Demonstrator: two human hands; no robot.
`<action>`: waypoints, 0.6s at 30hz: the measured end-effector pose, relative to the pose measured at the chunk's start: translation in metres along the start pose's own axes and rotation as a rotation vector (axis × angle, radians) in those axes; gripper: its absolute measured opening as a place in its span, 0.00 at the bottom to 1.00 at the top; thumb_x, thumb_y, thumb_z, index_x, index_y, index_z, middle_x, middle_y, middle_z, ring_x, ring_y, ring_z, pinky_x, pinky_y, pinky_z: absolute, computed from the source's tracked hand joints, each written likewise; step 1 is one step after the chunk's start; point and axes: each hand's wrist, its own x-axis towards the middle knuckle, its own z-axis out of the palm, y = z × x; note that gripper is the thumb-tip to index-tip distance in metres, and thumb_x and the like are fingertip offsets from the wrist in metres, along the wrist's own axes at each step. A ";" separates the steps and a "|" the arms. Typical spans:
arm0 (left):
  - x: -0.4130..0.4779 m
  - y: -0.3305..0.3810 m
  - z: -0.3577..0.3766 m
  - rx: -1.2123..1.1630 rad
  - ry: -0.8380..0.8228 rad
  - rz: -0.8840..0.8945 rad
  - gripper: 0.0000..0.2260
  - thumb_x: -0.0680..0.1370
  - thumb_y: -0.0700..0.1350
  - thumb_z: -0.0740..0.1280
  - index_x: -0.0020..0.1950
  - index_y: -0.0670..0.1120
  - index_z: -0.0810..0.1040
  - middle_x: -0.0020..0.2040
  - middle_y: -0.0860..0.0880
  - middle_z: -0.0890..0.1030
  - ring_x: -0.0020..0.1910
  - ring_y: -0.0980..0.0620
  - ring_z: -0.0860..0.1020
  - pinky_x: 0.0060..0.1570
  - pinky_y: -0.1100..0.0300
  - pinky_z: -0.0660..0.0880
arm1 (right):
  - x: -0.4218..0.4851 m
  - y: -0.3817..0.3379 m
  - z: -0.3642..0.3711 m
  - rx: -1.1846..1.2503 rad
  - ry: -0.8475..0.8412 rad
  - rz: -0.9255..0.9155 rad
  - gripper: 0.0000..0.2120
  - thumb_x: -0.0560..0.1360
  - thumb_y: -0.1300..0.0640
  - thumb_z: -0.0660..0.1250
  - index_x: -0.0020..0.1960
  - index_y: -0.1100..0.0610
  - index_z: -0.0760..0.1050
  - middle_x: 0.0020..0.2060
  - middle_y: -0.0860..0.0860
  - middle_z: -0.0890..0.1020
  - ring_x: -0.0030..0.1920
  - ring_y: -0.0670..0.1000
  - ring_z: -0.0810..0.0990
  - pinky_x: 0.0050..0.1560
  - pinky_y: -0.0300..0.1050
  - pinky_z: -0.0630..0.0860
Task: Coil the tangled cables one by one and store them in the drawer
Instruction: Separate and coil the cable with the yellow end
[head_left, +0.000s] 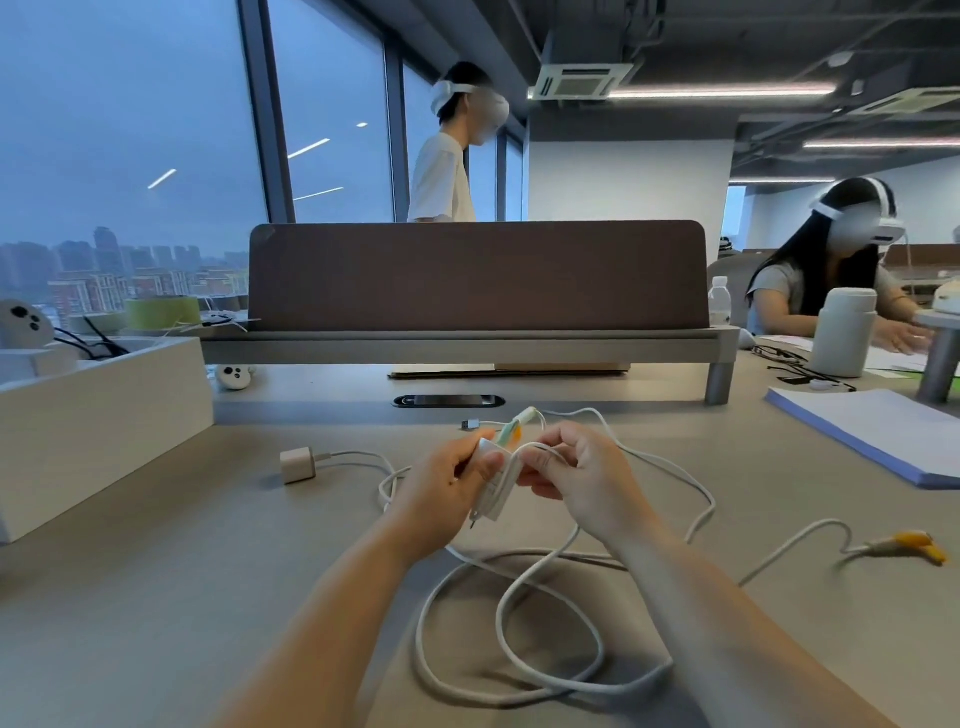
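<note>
White cable (497, 613) is judged mid-coiling: a small bundle is gripped in the left hand (447, 483), and the next length is pinched by the right hand (576, 478). The remainder lies looped near the desk's (208, 571) front edge. Slack must next be drawn in.

I have bare beige counter (156, 597) open near left. Loose white cable loops (597, 689) clutter the middle; a white box (104, 415) walls the far left.

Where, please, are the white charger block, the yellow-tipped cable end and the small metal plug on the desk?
white charger block (297, 465), head view, front face.
yellow-tipped cable end (917, 541), head view, yellow sleeve.
small metal plug (470, 424), head view, metal shell.
</note>
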 end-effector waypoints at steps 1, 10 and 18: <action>0.000 0.000 0.000 -0.017 -0.012 -0.001 0.18 0.78 0.57 0.58 0.52 0.44 0.79 0.45 0.44 0.81 0.44 0.43 0.78 0.45 0.46 0.75 | 0.000 -0.001 0.001 0.022 0.000 0.003 0.04 0.76 0.60 0.68 0.42 0.56 0.76 0.40 0.58 0.84 0.41 0.51 0.85 0.43 0.43 0.81; -0.006 0.010 0.006 -0.081 -0.084 -0.036 0.16 0.79 0.57 0.55 0.56 0.50 0.76 0.47 0.47 0.80 0.46 0.49 0.77 0.45 0.62 0.74 | -0.002 -0.006 0.005 0.114 0.013 -0.017 0.05 0.77 0.61 0.66 0.48 0.63 0.77 0.44 0.59 0.82 0.45 0.52 0.82 0.45 0.41 0.81; -0.006 0.012 0.001 -0.282 -0.071 -0.125 0.17 0.81 0.55 0.55 0.51 0.47 0.79 0.40 0.47 0.76 0.40 0.51 0.71 0.43 0.57 0.70 | -0.003 -0.008 0.008 0.263 0.140 -0.005 0.03 0.76 0.61 0.67 0.47 0.61 0.78 0.38 0.56 0.80 0.38 0.49 0.78 0.44 0.41 0.81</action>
